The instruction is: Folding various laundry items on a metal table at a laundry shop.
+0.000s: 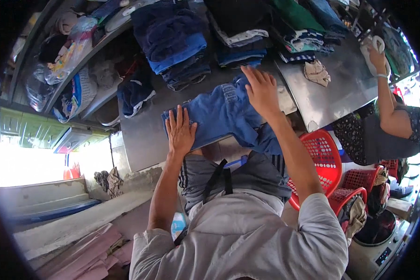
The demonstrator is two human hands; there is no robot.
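A blue garment (214, 114) with raised lettering lies across the metal table's front edge in front of me. Part of its right side is bunched and hangs over the edge toward my lap. My left hand (179, 131) rests flat on the garment's left end, fingers stretched. Over its upper right part is my right hand (264, 95), palm down with the fingers extended; whether the palm presses the cloth I cannot tell. Neither hand grips anything.
Folded dark and blue clothes (172, 42) stand in stacks at the back, beside more piles (240, 37). A crumpled beige cloth (317, 73) lies on the right table (308, 105). A red basket (329, 158) stands by my right arm. Another person (382, 130) works at far right.
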